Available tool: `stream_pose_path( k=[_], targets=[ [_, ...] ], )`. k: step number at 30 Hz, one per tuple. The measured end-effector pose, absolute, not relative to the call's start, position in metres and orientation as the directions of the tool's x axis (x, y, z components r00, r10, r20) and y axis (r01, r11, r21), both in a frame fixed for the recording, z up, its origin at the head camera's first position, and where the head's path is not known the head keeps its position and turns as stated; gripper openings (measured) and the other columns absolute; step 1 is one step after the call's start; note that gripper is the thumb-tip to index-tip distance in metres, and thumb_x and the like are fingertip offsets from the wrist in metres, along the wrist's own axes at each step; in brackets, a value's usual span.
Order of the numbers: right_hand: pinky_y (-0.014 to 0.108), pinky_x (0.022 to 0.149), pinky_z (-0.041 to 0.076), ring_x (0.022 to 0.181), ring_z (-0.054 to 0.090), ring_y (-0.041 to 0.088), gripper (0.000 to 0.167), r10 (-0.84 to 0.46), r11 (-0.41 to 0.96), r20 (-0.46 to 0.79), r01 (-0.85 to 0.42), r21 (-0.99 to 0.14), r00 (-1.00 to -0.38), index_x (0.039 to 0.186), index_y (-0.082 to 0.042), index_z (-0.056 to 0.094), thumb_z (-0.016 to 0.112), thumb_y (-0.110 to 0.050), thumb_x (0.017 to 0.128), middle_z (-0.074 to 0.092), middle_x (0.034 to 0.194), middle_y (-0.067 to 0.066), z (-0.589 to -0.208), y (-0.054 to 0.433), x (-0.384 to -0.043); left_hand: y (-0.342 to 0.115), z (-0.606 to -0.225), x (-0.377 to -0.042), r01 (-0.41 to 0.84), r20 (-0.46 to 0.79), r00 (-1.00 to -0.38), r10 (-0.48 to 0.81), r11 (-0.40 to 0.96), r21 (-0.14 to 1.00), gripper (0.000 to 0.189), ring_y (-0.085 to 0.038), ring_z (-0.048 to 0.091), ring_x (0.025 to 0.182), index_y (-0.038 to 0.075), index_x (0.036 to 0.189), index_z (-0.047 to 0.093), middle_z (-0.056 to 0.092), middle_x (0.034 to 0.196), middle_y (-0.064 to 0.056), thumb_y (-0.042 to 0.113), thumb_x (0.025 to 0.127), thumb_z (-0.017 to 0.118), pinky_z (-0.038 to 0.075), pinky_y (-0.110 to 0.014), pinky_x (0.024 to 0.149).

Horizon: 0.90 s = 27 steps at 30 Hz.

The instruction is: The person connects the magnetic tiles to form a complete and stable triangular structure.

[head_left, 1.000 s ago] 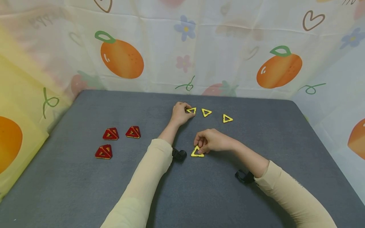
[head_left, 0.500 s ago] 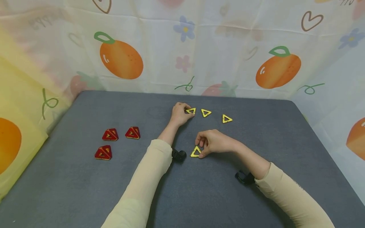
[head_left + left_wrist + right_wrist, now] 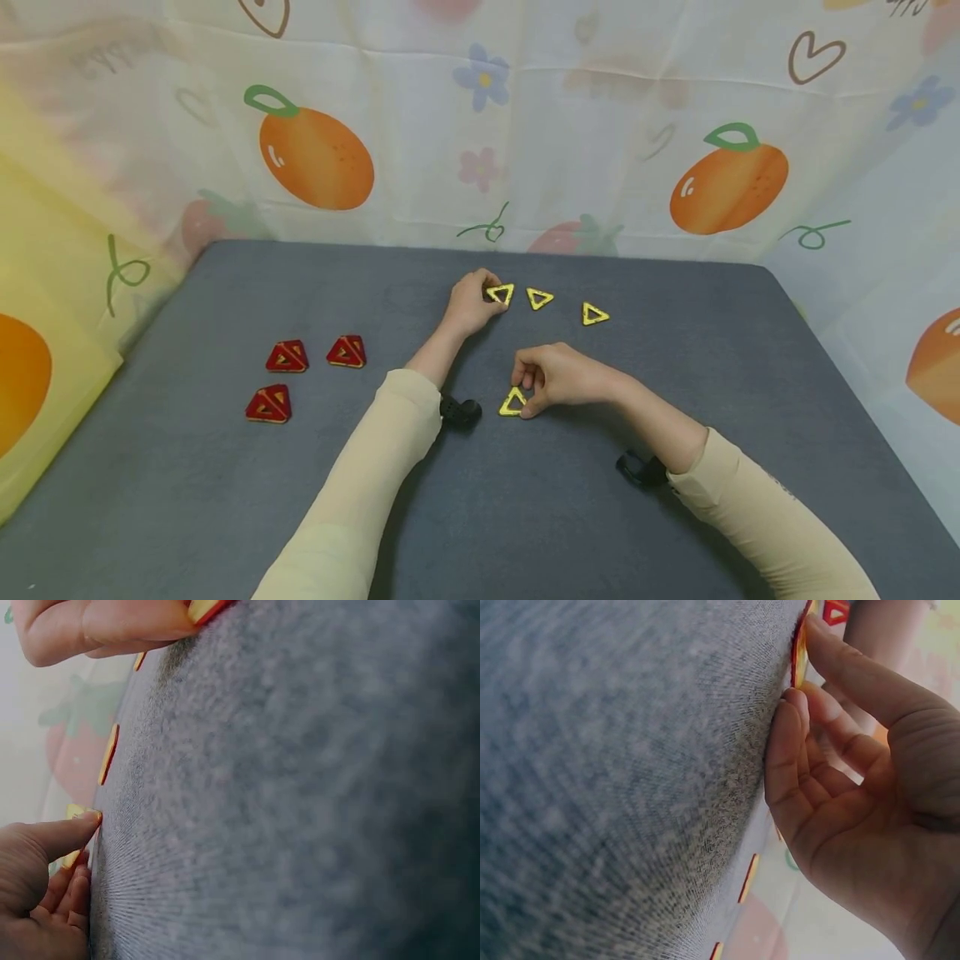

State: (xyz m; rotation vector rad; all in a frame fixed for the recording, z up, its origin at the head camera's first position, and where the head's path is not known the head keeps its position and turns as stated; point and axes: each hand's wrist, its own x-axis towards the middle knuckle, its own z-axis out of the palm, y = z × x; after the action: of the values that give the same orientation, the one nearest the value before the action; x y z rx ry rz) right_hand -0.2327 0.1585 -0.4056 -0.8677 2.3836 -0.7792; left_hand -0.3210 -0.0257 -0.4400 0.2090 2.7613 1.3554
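Note:
At the far middle of the table my left hand pinches a flat yellow triangle frame. The left wrist view has its thumb and fingers on that piece's edges. Closer to me, my right hand holds another yellow triangle frame by its right side, low at the table. In the right wrist view this piece shows a red edge beneath the yellow. To the right of the left hand lie two loose yellow triangle frames, one near and one farther right.
Three red triangular pieces lie left on the dark grey table: a front one, a rear one and one to the right. A fruit-patterned cloth hangs behind the table. Both wrists wear black cameras.
My right thumb has slid from over the near triangle to its right corner. The left hand's triangle has turned slightly, and more of it shows. The loose pieces have stayed put.

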Motion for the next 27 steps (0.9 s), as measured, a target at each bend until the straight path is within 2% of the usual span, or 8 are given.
stream_pose_path(
  k=[3, 7, 15, 19, 27],
  targets=[
    [0.024, 0.064, 0.049, 0.073, 0.059, 0.011, 0.033, -0.694, 0.629, -0.242, -0.408, -0.661, -0.678, 0.098, -0.015, 0.066, 0.087, -0.024, 0.074, 0.065, 0.086, 0.002, -0.405, 0.158, -0.233, -0.027, -0.439, -0.32, 0.122, 0.03, -0.986, 0.164, 0.587, 0.8, 0.029, -0.027, 0.06, 0.096, 0.01, 0.119, 0.061, 0.064, 0.108, -0.014, 0.012, 0.091, 0.07, 0.047, -0.034, 0.078],
    [0.024, 0.065, 0.05, 0.076, 0.06, 0.011, 0.033, -0.696, 0.625, -0.244, -0.403, -0.668, -0.675, 0.099, -0.015, 0.065, 0.087, -0.023, 0.075, 0.065, 0.086, 0.002, -0.406, 0.158, -0.232, -0.028, -0.436, -0.314, 0.151, 0.046, -0.98, 0.192, 0.574, 0.805, 0.022, -0.025, 0.063, 0.084, 0.012, 0.114, 0.065, 0.068, 0.097, -0.012, 0.011, 0.093, 0.068, 0.045, -0.028, 0.068],
    [0.024, 0.066, 0.05, 0.076, 0.059, 0.011, 0.032, -0.692, 0.628, -0.253, -0.392, -0.672, -0.676, 0.099, -0.015, 0.065, 0.086, -0.023, 0.076, 0.064, 0.087, 0.002, -0.407, 0.159, -0.231, -0.032, -0.425, -0.295, 0.178, 0.047, -0.968, 0.245, 0.545, 0.82, 0.02, -0.023, 0.07, 0.079, 0.011, 0.112, 0.067, 0.068, 0.09, -0.011, 0.011, 0.092, 0.069, 0.049, -0.024, 0.061],
    [0.024, 0.066, 0.05, 0.076, 0.059, 0.011, 0.032, -0.691, 0.627, -0.251, -0.389, -0.675, -0.678, 0.099, -0.014, 0.065, 0.086, -0.022, 0.077, 0.064, 0.086, 0.003, -0.406, 0.159, -0.23, -0.036, -0.415, -0.283, 0.159, 0.01, -0.964, 0.267, 0.542, 0.825, 0.022, -0.024, 0.072, 0.079, 0.011, 0.112, 0.067, 0.065, 0.085, -0.009, 0.012, 0.091, 0.07, 0.049, -0.023, 0.059],
    [0.024, 0.066, 0.05, 0.076, 0.059, 0.01, 0.032, -0.694, 0.625, -0.244, -0.399, -0.671, -0.677, 0.1, -0.014, 0.065, 0.086, -0.023, 0.077, 0.064, 0.087, 0.001, -0.406, 0.159, -0.229, -0.05, -0.399, -0.25, 0.157, -0.077, -0.92, 0.385, 0.541, 0.826, 0.023, -0.021, 0.072, 0.075, 0.009, 0.11, 0.067, 0.065, 0.087, -0.008, 0.012, 0.089, 0.073, 0.05, -0.023, 0.059]
  ],
)
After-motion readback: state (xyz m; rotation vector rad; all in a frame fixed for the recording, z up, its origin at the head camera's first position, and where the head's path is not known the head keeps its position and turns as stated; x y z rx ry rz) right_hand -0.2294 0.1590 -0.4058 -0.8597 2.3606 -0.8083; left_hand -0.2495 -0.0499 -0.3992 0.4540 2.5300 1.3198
